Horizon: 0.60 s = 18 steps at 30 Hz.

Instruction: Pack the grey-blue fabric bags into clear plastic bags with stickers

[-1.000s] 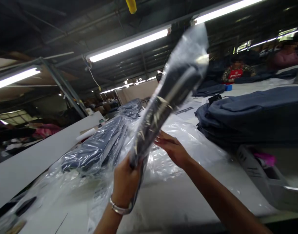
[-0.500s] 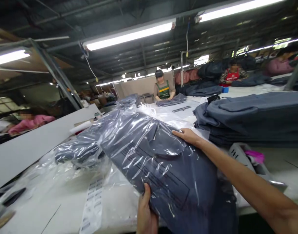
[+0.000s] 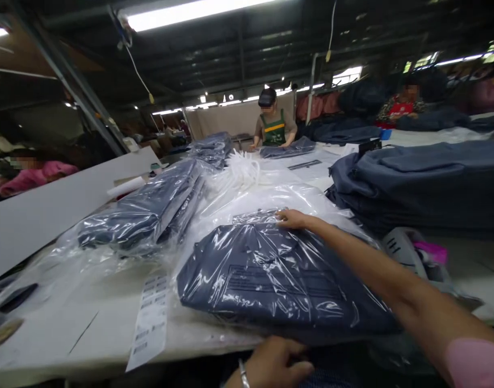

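Observation:
A dark blue-grey folded garment in a clear plastic bag lies flat near the table's front edge, dark print lines showing through the film. At its far edge my right hand pinches the bag's crumpled plastic. My left hand, a bracelet on its wrist, is just in front of the near edge, low in the view. Its fingers curl loosely with the thumb apart, and nothing shows between them; some fingers are hidden. Beneath and behind the bagged garment spread clear plastic sheets gathered in a white bunch.
Another bagged garment stack lies left. A label sheet rests on the table. At right are a blue-grey cloth pile and a grey plastic holder with something pink. A co-worker stands across the table.
The bagged garment has gone from held up at a tilt to lying flat on the table. My left hand has let go of its near side and moved lower, toward me.

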Each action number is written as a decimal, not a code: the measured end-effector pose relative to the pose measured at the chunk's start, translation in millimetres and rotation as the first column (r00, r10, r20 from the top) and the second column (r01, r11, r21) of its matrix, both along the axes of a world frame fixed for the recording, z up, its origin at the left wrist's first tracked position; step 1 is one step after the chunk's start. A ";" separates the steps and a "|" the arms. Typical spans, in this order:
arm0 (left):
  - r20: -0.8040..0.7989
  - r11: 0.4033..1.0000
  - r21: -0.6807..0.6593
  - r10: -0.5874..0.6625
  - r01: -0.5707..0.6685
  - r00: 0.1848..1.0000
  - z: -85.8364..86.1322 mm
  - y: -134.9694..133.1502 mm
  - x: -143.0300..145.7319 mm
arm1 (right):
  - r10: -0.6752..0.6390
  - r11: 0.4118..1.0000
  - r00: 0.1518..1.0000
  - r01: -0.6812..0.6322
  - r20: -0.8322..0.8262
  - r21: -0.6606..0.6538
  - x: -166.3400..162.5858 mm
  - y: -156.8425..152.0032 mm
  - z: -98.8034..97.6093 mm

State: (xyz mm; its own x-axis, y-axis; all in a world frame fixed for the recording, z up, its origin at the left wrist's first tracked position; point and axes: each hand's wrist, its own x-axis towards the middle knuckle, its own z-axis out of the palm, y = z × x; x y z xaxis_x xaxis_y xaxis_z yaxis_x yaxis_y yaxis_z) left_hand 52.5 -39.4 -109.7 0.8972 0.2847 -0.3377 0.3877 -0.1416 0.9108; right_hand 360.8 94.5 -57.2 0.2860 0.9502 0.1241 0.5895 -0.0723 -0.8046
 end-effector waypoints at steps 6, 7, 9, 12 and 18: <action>0.216 0.652 0.549 0.495 -0.524 0.842 32.1 76.6 -80.4 | 0.253 0.959 0.964 -0.261 0.083 0.110 -72.0 -102.9 -20.6; 0.312 0.449 0.647 0.580 -0.616 0.752 26.9 87.0 -90.1 | 0.323 0.934 0.941 -0.334 0.101 0.125 -85.4 -125.5 -27.5; 0.330 0.248 0.773 0.628 -0.584 0.705 10.7 100.1 -101.9 | 0.422 0.897 0.897 -0.435 0.132 0.085 -102.6 -161.5 -44.4; 0.186 0.319 0.845 0.577 -0.429 0.795 -11.0 105.5 -106.8 | 0.488 0.873 0.860 -0.483 0.147 -0.070 -108.0 -181.2 -67.9; 0.458 0.081 0.686 0.724 -0.723 0.516 -9.1 104.8 -165.9 | 0.452 0.892 0.890 -0.453 -0.055 0.009 -142.6 -174.5 -51.7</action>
